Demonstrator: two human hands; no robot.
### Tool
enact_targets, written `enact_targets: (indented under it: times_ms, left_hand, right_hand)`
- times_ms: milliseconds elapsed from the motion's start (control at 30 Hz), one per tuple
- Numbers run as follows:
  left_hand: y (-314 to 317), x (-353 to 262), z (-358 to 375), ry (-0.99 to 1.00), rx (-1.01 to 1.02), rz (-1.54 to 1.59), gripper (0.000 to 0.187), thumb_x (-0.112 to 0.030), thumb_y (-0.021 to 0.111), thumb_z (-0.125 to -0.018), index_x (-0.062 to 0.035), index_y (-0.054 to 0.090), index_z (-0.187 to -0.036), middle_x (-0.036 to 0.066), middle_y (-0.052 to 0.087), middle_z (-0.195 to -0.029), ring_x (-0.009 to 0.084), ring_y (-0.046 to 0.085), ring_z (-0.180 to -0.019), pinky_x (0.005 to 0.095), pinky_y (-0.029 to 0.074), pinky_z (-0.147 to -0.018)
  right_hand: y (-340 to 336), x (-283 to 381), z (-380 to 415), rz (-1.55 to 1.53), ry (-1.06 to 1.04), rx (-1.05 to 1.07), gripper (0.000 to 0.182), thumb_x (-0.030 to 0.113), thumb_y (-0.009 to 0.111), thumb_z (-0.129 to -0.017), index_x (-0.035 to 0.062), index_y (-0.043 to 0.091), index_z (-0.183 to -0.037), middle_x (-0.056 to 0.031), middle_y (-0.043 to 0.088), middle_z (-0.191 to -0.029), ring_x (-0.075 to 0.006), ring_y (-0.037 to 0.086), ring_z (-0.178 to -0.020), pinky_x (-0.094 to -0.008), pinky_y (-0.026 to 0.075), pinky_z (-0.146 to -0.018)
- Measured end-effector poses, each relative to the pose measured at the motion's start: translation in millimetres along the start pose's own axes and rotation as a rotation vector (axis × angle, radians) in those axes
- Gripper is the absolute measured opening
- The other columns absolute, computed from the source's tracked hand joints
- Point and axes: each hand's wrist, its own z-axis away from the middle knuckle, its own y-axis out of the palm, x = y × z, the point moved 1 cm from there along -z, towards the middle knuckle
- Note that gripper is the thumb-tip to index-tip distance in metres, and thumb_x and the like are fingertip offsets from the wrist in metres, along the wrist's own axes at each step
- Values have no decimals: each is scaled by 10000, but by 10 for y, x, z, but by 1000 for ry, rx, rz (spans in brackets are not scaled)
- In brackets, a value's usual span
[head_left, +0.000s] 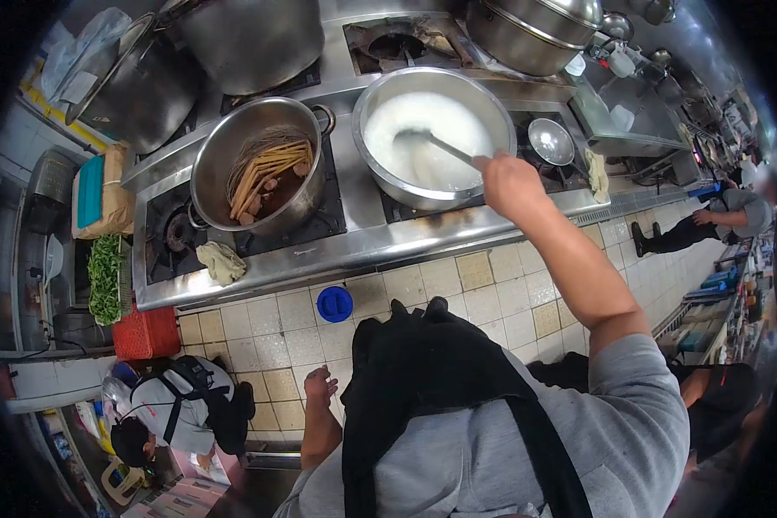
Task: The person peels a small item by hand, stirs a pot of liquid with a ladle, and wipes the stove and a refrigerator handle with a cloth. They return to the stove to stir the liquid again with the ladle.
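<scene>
A wide metal pot point(369, 154) of white, cloudy liquid point(445, 112) stands on the stove. My right hand point(511, 185) is closed around the handle of a long metal ladle point(451, 148), above the pot's near right rim. The ladle's head dips into the liquid and is partly hidden. My left hand point(320, 383) hangs low at my side over the floor, its fingers loosely bent and apart, with nothing in it. Left of the white liquid is a deep stockpot point(299, 207) holding long brown sticks point(268, 173) and lumps in dark liquid.
Large pots point(246, 43) and a lidded pot point(535, 34) stand behind. A strainer point(551, 142) lies at right; cloths point(221, 262) rest along the stove edge. A blue lid point(335, 304) is on the floor. One person point(186, 397) bends at lower left; others are at right.
</scene>
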Motion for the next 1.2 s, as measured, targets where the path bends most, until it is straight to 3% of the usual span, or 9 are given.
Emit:
enact_targets:
  times_ms: [333, 367, 433, 500, 567, 600, 700, 933, 1200]
  left_hand:
    - [-151, 218, -83, -2, -13, 2, 358, -200, 584, -839, -41, 541, -1157, 74, 560, -941, 243, 614, -701, 319, 489, -551]
    - [-218, 318, -190, 141, 40, -121, 351, -208, 589, -841, -41, 545, -1146, 77, 562, -945, 242, 614, -703, 322, 488, -555]
    - [-226, 329, -239, 284, 95, -245, 344, -217, 594, -843, -40, 549, -1134, 80, 564, -950, 242, 614, -706, 325, 487, -560]
    - [-120, 158, -137, 7, 27, -6, 376, -285, 626, -850, -36, 541, -1119, 86, 568, -964, 240, 614, -706, 324, 486, -554]
    - [-27, -9, -36, -7, 12, -36, 366, -257, 613, -851, -39, 543, -1136, 88, 569, -966, 240, 614, -706, 323, 486, -552]
    - [-4, -59, -20, -22, -6, -62, 359, -229, 599, -852, -41, 544, -1153, 89, 570, -969, 239, 615, -707, 321, 486, -550]
    - [6, -146, -103, 23, 25, -91, 350, -172, 563, -849, -49, 548, -1177, 93, 578, -988, 248, 622, -729, 329, 491, -567]
    - [36, -308, -85, 28, 19, -111, 340, -170, 565, -853, -57, 549, -1173, 100, 590, -1040, 259, 630, -779, 349, 502, -616]
    - [-104, -69, -246, 1, 6, -44, 346, -224, 619, -846, -57, 540, -1138, 94, 587, -987, 260, 626, -715, 328, 492, -527]
  right_hand:
    - [102, -586, -277, 254, -33, -55, 150, 102, 515, -799, 4, 622, -839, -191, 657, -826, -319, 659, -770, -408, 544, -670]
    - [14, -650, -261, 256, -32, -54, 150, 102, 515, -799, 4, 622, -839, -191, 657, -826, -319, 659, -770, -408, 544, -670]
    - [-139, -777, -248, 134, 67, 195, 170, 79, 522, -765, -21, 646, -824, -231, 658, -850, -346, 657, -814, -425, 534, -709]
    - [-499, -680, -126, 111, 101, 198, 202, 57, 516, -735, -43, 668, -824, -250, 653, -867, -360, 648, -859, -428, 520, -750]
    - [-656, -677, -67, 110, 13, 382, 216, 49, 507, -724, -42, 677, -820, -241, 652, -875, -364, 645, -850, -428, 511, -765]
    - [-691, -683, -48, 126, 40, 435, 265, 77, 579, -724, 32, 688, -962, -198, 654, -944, -339, 621, -916, -402, 483, -830]
    - [-771, -590, 78, -2, 28, 458, 277, 98, 605, -727, 41, 683, -987, -202, 651, -947, -348, 619, -918, -403, 479, -840]
    - [-337, -136, 162, -146, -52, 213, 253, 62, 509, -751, 73, 673, -944, -183, 662, -876, -348, 639, -855, -421, 509, -777]
    - [287, -236, -144, -15, 177, 121, 203, 65, 493, -789, 2, 636, -917, -219, 660, -868, -350, 649, -862, -419, 526, -752]
